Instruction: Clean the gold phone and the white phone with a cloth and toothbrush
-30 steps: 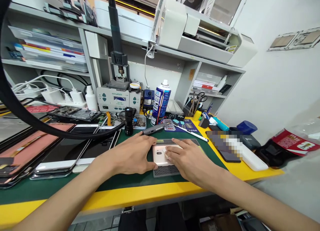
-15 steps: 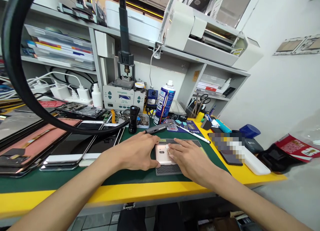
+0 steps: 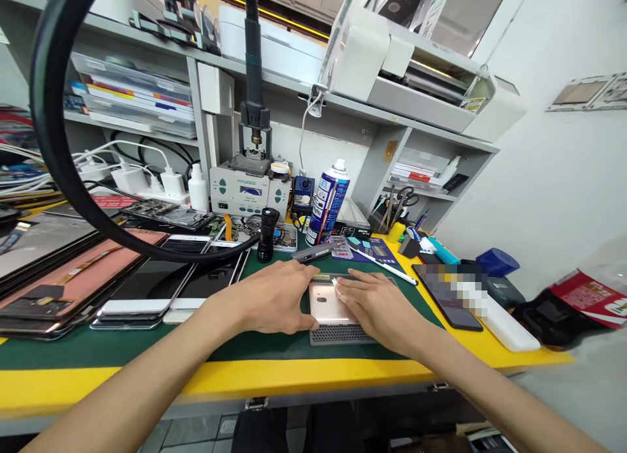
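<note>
Your left hand [image 3: 281, 296] is half open, thumb and fingertips bracketing the phone [image 3: 333, 303] at its left end; your right hand [image 3: 377, 303] lies nearly flat over the rest, fingers pressing a small white scrap [image 3: 335, 282] to its back. Since the earlier frame, that right hand has slid a little toward the phone's far side, scrap and all, while the left stays put and your view has swung slightly. The phone sits back up on the grey pad [image 3: 337, 335], just in from the bench's front edge [image 3: 313, 374]. It should handle light and stiff, slick on that glossy back, and likely brittle if pressed hard, so take it by the long sides, near the corners. Beyond the pad, toward the bench's back edge, stand a torch [image 3: 266, 236] and a can [image 3: 328, 203].
</note>
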The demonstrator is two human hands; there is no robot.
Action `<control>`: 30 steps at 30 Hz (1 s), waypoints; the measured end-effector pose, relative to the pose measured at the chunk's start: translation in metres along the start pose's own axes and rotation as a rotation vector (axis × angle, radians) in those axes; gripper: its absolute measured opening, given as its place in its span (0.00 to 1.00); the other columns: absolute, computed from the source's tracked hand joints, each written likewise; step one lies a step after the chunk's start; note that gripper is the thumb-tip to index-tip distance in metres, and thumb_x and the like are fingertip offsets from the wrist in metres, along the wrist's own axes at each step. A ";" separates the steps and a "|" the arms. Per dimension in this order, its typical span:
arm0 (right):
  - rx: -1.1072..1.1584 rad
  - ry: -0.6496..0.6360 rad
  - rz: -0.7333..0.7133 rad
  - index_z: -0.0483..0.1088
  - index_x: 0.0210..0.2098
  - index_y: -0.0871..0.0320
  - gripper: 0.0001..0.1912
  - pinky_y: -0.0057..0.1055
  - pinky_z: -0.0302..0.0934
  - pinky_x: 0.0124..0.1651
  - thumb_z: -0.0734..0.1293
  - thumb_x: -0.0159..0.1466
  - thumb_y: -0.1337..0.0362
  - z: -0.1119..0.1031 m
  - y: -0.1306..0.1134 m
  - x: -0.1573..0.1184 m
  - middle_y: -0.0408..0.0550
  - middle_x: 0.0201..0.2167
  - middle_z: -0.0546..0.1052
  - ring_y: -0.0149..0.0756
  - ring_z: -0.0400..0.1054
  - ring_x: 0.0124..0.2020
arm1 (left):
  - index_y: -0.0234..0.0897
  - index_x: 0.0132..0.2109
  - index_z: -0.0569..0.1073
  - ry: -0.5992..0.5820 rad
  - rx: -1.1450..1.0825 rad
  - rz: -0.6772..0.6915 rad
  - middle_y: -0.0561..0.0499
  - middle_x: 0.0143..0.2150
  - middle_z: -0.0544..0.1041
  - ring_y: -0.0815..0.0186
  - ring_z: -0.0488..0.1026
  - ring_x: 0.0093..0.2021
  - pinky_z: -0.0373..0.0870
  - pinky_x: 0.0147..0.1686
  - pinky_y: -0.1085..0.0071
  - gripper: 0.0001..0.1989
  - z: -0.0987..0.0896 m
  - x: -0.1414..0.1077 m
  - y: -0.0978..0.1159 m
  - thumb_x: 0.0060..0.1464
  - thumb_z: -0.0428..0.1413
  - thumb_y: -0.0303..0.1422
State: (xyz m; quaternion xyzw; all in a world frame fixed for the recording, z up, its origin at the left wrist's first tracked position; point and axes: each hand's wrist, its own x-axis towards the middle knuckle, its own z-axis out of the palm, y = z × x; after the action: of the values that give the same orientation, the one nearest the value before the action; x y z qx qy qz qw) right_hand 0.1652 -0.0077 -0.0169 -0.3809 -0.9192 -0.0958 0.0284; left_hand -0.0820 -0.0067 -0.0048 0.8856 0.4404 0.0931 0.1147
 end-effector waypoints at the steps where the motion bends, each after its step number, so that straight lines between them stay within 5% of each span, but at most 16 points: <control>1: 0.020 0.003 -0.005 0.73 0.55 0.59 0.19 0.49 0.61 0.58 0.55 0.73 0.65 0.000 -0.001 0.004 0.48 0.57 0.75 0.54 0.62 0.63 | 0.33 0.68 0.60 -0.001 0.002 -0.014 0.37 0.63 0.69 0.46 0.69 0.60 0.67 0.54 0.59 0.45 0.000 0.000 0.000 0.49 0.57 0.54; 6: 0.092 0.009 -0.085 0.74 0.52 0.59 0.17 0.48 0.55 0.62 0.57 0.72 0.67 -0.002 -0.011 0.023 0.49 0.55 0.76 0.52 0.61 0.64 | 0.31 0.68 0.58 -0.028 -0.028 -0.043 0.37 0.65 0.66 0.46 0.65 0.63 0.65 0.56 0.60 0.47 -0.002 0.000 0.000 0.48 0.58 0.54; 14: 0.056 -0.008 -0.169 0.74 0.32 0.59 0.12 0.46 0.58 0.54 0.61 0.68 0.68 -0.012 -0.032 0.038 0.54 0.44 0.80 0.50 0.65 0.58 | 0.38 0.66 0.62 -0.024 -0.086 -0.034 0.42 0.58 0.73 0.49 0.70 0.57 0.68 0.52 0.61 0.42 -0.005 0.002 0.000 0.47 0.61 0.51; 19: -0.003 0.047 -0.215 0.74 0.44 0.61 0.12 0.53 0.51 0.62 0.60 0.66 0.72 -0.014 -0.042 0.019 0.57 0.52 0.76 0.50 0.60 0.62 | 0.38 0.69 0.56 -0.080 -0.086 -0.042 0.40 0.62 0.70 0.47 0.67 0.61 0.68 0.54 0.59 0.46 -0.006 0.001 0.002 0.49 0.59 0.52; 24: 0.020 -0.008 -0.196 0.74 0.46 0.61 0.13 0.58 0.50 0.62 0.61 0.67 0.70 -0.007 -0.031 0.033 0.56 0.49 0.78 0.55 0.59 0.64 | 0.36 0.69 0.56 -0.105 -0.071 -0.057 0.39 0.62 0.70 0.48 0.71 0.58 0.70 0.53 0.60 0.46 -0.010 -0.001 -0.003 0.47 0.60 0.50; 30: 0.010 0.017 -0.293 0.70 0.55 0.65 0.18 0.58 0.47 0.65 0.59 0.67 0.72 -0.010 -0.036 0.016 0.58 0.55 0.75 0.53 0.56 0.65 | 0.32 0.69 0.54 -0.142 -0.080 -0.051 0.40 0.66 0.66 0.53 0.67 0.63 0.66 0.59 0.63 0.39 -0.016 -0.003 -0.008 0.54 0.54 0.38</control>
State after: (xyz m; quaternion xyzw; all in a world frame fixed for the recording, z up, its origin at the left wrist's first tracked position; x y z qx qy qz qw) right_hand 0.1280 -0.0233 -0.0107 -0.2417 -0.9651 -0.0977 0.0236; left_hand -0.0944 -0.0024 0.0075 0.8731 0.4496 0.0447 0.1833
